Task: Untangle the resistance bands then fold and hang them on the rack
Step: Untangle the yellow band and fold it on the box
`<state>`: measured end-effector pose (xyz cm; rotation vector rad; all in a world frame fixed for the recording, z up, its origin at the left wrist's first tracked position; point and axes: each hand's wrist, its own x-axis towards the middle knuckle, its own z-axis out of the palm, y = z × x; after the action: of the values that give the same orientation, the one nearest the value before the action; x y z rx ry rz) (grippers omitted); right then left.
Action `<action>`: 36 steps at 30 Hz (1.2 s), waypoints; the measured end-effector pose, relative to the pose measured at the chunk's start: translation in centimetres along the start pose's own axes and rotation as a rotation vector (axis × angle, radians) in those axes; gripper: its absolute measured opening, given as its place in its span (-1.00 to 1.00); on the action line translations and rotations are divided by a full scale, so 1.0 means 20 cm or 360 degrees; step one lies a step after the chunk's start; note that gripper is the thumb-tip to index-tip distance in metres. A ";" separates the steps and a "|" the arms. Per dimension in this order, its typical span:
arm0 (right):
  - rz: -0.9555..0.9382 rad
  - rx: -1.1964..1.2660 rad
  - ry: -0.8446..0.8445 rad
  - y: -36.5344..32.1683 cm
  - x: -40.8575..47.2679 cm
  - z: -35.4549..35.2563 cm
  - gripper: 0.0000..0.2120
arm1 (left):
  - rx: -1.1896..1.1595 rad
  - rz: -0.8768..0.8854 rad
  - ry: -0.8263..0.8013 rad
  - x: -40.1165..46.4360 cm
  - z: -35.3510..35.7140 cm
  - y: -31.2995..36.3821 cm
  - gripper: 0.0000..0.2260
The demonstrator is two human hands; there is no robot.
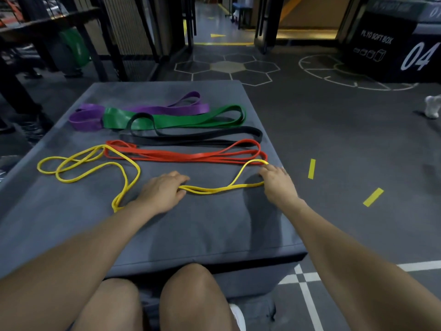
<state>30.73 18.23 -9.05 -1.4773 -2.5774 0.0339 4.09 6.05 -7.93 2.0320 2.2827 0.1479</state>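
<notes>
Several resistance bands lie on a grey padded box [191, 235]. At the back is a purple band [143, 108], then a green band [181, 118], a black band [191, 137] and a red band [186, 155], each laid out lengthwise. Nearest me is a thin yellow band [95, 163], loose and looped at the left. My left hand [162, 189] pinches the yellow band near the box's middle. My right hand [278, 182] holds the band's right-end loop, fingertips by the red band's end.
A dark metal rack [78, 37] stands at the back left, with a green item hanging in it. A black plyo soft box [391, 44] marked 04 is at the back right. A small white object [433, 108] lies on the floor at right. My knees are against the box's near edge.
</notes>
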 end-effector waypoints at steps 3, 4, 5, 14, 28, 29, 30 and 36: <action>0.0010 -0.0119 -0.0054 0.05 0.00 -0.02 -0.68 | -0.0059 -0.0014 -0.0013 0.02 0.00 0.01 -0.71; 0.0011 -0.0137 -0.0070 0.07 -0.01 -0.04 -0.70 | -0.0085 -0.0041 -0.0022 0.02 0.00 0.00 -0.74; 0.0022 -0.0128 -0.0071 0.08 -0.03 -0.06 -0.70 | -0.0094 -0.0055 -0.0034 0.02 -0.01 -0.01 -0.77; 0.0076 -0.0086 -0.0186 0.14 -0.09 -0.05 -0.70 | 0.0002 -0.0030 -0.0084 -0.02 -0.04 -0.01 -0.83; -0.0132 -0.0150 0.0000 -0.05 -0.08 -0.09 -0.73 | -0.0054 -0.0062 -0.0053 -0.06 -0.06 -0.02 -0.78; -0.0178 -0.0125 -0.0019 -0.09 -0.07 -0.10 -0.72 | -0.0058 -0.0064 -0.0056 -0.07 -0.06 -0.01 -0.78; -0.0213 -0.0109 -0.0053 -0.12 -0.06 -0.10 -0.71 | -0.0060 -0.0060 -0.0063 -0.07 -0.06 -0.01 -0.77; -0.0150 -0.0211 -0.0277 -0.17 -0.03 -0.07 -0.70 | -0.0008 0.0018 -0.0029 -0.06 -0.07 0.05 -0.65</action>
<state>28.33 15.76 -7.36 -1.4533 -2.8362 -0.0216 5.03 5.00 -6.51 2.0359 2.2583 0.1354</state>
